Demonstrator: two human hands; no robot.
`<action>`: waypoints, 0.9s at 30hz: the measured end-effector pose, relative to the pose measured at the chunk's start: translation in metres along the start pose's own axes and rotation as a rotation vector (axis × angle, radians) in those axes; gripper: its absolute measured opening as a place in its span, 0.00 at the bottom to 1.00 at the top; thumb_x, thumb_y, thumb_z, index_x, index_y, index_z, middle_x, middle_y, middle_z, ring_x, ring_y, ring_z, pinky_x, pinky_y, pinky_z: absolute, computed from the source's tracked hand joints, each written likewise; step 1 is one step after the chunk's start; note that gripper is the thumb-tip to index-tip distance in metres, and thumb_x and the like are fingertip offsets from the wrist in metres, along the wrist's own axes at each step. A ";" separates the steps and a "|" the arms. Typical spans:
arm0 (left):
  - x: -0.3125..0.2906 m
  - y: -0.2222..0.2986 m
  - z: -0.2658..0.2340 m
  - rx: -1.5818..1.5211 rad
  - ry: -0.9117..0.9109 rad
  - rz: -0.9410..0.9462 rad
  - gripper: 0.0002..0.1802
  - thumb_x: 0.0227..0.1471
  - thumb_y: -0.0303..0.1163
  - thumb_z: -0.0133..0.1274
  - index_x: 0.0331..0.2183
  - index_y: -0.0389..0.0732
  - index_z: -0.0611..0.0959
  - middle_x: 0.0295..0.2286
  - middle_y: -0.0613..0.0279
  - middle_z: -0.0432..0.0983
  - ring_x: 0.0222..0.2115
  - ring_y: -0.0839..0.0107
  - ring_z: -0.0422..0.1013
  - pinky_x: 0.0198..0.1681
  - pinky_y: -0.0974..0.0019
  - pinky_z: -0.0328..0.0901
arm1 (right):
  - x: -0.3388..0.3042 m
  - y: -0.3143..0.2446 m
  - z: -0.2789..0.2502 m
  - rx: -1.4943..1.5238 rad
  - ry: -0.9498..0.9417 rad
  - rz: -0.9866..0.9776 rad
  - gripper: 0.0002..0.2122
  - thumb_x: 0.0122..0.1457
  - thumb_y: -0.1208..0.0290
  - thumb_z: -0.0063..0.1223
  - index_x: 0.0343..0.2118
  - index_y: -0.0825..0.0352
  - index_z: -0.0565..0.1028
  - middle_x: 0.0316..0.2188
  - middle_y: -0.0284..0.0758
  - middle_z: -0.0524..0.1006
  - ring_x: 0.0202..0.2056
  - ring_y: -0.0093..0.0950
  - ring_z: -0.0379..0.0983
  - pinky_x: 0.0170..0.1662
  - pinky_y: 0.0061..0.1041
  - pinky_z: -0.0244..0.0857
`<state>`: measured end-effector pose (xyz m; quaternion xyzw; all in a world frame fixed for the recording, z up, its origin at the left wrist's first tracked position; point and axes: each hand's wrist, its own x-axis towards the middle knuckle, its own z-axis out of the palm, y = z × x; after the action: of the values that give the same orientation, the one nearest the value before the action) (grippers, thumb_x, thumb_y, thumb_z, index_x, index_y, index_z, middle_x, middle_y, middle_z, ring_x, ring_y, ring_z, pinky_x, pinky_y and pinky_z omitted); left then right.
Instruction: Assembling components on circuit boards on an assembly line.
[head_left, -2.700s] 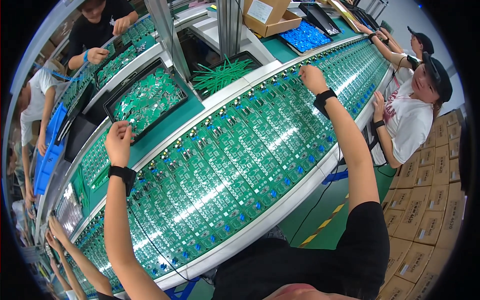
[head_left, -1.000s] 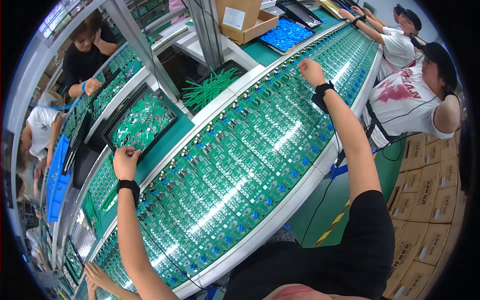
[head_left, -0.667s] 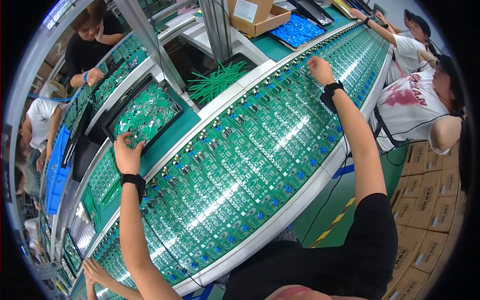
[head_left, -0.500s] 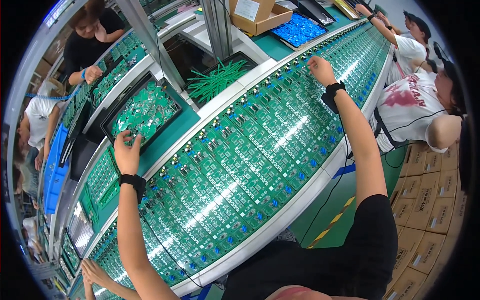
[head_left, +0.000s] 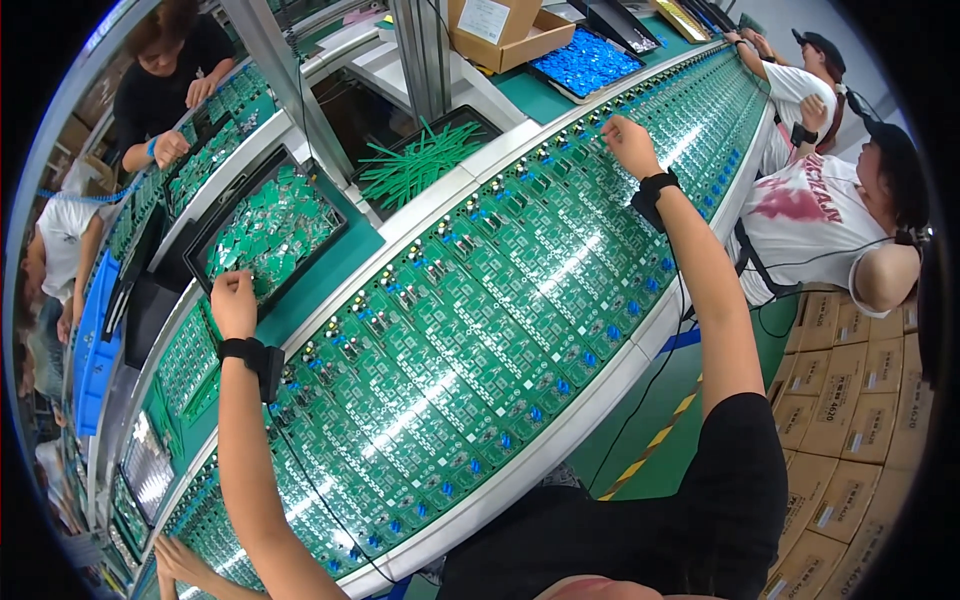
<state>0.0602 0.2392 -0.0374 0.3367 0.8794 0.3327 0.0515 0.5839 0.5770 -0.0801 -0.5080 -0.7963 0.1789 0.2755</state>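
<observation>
My left hand (head_left: 234,304) is at the near edge of a black tray (head_left: 330,243) heaped with small green circuit boards (head_left: 272,232). Its fingers are drawn together in a pinch, and whatever lies between them is too small to make out. Farther right, my right hand (head_left: 632,148) hovers over the far edge of a long row of green circuit board panels (head_left: 470,320), close to their upright components. Thumb and fingers there are pinched too; what they hold cannot be seen. Both wrists wear black bands with a cord.
Green strips (head_left: 425,165) lie in a bin beyond the line. A tray of blue parts (head_left: 585,62) stands beside a cardboard box (head_left: 510,30). A metal rail (head_left: 600,405) edges the near side. Co-workers sit right and across; another person's hands (head_left: 185,568) reach in lower left.
The fingers of my left hand, spread over the tray before, are now pinched together. My right hand stays over the panels' far edge. The whole view has shifted slightly.
</observation>
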 end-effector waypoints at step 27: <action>-0.035 0.020 -0.025 -0.649 -0.090 -0.055 0.09 0.50 0.34 0.50 0.32 0.39 0.75 0.27 0.65 0.73 0.27 0.78 0.71 0.25 0.78 0.62 | 0.012 -0.007 0.004 -0.283 -0.007 -0.157 0.04 0.42 0.79 0.47 0.24 0.66 0.71 0.21 0.42 0.72 0.27 0.41 0.70 0.30 0.35 0.63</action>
<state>0.0903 0.2149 -0.0099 0.2932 0.7332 0.5787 0.2039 0.5726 0.5854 -0.0759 -0.4773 -0.8518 0.0448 0.2115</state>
